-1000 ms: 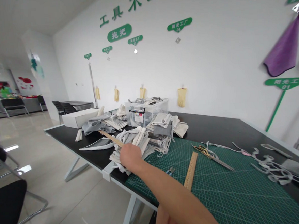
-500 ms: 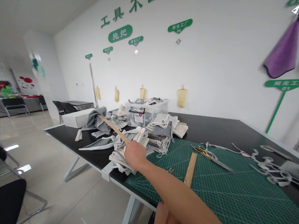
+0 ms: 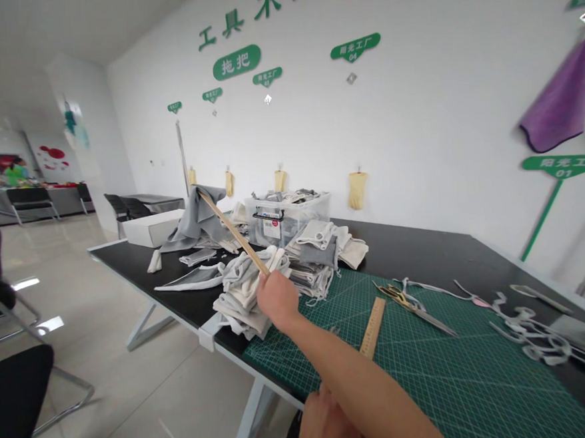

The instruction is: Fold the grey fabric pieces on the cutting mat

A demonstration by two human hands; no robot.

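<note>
My right hand [image 3: 278, 301] is wrapped round a long, thin wooden stick [image 3: 233, 231] that slants up to the far left. A piece of grey cloth [image 3: 190, 219] hangs over the stick's far end, its lower part resting on the table. Below my right forearm, my left hand [image 3: 324, 425] is closed near the table's front edge; what it holds, if anything, is hidden. A pile of folded grey and cream cloths [image 3: 241, 309] lies beneath and beside my right hand. A wooden ruler [image 3: 373, 327], partly covered by my forearm, rests on the green cutting mat [image 3: 449, 381].
Scissors [image 3: 416, 307] with gold handles lie on the mat, near tangled fabric strips [image 3: 536, 335] at the right. Behind the folded stacks [image 3: 317, 250] stands a clear plastic bin [image 3: 297, 212] of cloth. A white box [image 3: 150, 230] is at the far left. Black chairs [image 3: 19, 391] stand left.
The grey cloth on the stick's end has risen and now hangs more upright. My right hand has moved slightly right and up, and the stick slopes more steeply.
</note>
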